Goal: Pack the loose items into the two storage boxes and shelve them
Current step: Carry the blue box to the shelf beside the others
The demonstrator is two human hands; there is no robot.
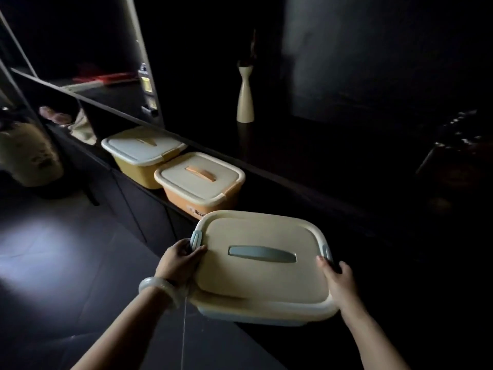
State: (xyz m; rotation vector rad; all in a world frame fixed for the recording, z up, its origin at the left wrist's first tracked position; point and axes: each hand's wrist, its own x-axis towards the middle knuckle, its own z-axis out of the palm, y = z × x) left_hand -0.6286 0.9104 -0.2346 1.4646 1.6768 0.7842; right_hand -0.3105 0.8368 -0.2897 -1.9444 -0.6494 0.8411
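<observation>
Cream-lidded box [262, 265] sits gripped between our left hand [181, 259] and right hand [337, 279], long axis crosswise; shelf gap [266, 188] lies just ahead.

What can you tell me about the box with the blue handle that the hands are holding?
The box looks plastic, with a cream lid, grey-blue top handle, grey-blue side clips and a pale blue base. Its lid is on. It sits level at the dark shelf's edge, nearest of three boxes. The left hand and right hand grip its sides.
</observation>
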